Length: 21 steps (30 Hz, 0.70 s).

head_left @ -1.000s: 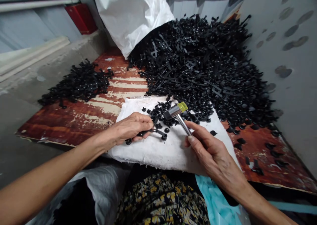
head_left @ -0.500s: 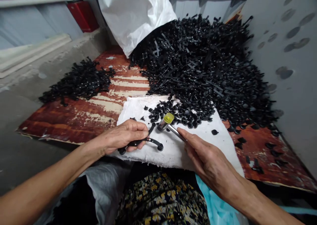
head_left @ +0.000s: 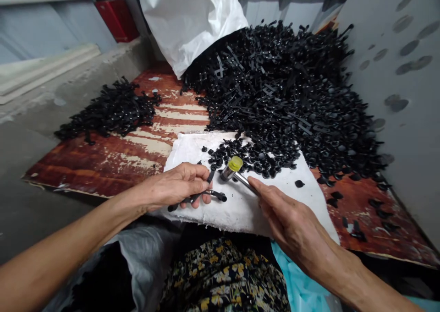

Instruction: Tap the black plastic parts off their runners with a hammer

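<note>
My left hand [head_left: 187,183] is closed on a black three-armed plastic part [head_left: 216,193] with round ends, held just above a white cloth [head_left: 213,216]. Its centre is covered by my fingers. In my right hand [head_left: 285,206] is the metal handle of a mallet [head_left: 237,166] with a yellow face turned upward; its head is close to the cloth, to the right of the black part. Small black round caps [head_left: 261,158] lie loose on the cloth just beyond the mallet head.
A large heap of black plastic pieces [head_left: 275,83] covers the back right of the worn red board [head_left: 137,165]. At the left lies a smaller pile of black parts [head_left: 113,110]. A white sack [head_left: 192,23] hangs at the back; a grey spotted panel [head_left: 395,83] stands at the right.
The black part has turned in my left hand, so its right arm now shows more edge-on. My left fingers have shifted slightly; the mallet has barely moved.
</note>
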Tool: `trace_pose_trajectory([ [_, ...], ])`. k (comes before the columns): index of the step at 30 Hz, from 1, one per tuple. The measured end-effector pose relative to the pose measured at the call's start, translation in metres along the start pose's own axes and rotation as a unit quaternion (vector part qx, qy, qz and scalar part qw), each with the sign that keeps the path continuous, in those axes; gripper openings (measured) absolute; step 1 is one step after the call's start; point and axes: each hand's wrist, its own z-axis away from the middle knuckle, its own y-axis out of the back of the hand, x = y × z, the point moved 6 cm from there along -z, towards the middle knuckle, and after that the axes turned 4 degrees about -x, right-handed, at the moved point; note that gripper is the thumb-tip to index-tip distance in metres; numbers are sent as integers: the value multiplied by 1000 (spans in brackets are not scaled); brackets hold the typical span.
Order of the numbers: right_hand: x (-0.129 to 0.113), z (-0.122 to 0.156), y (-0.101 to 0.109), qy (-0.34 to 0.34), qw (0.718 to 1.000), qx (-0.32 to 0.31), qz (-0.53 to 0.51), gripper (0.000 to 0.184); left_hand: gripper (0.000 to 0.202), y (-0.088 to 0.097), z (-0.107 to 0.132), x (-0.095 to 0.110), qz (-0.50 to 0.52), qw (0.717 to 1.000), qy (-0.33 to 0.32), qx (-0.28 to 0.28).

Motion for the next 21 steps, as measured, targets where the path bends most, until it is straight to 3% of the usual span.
trace_pose_trajectory([
  [4,-2,11,8,16,998,54,-41,44,26,-5,-3,-1,16,1000,-3,1],
  [7,7,16,16,-33,992,104,-62,40,24,-11,-8,-2,19,999,-14,-26],
  [11,16,15,20,-89,986,108,-94,39,25,-15,-13,-3,20,998,-24,-47],
  [21,21,16,20,-108,981,100,-125,41,29,-14,-19,-4,50,996,-26,-69],
])
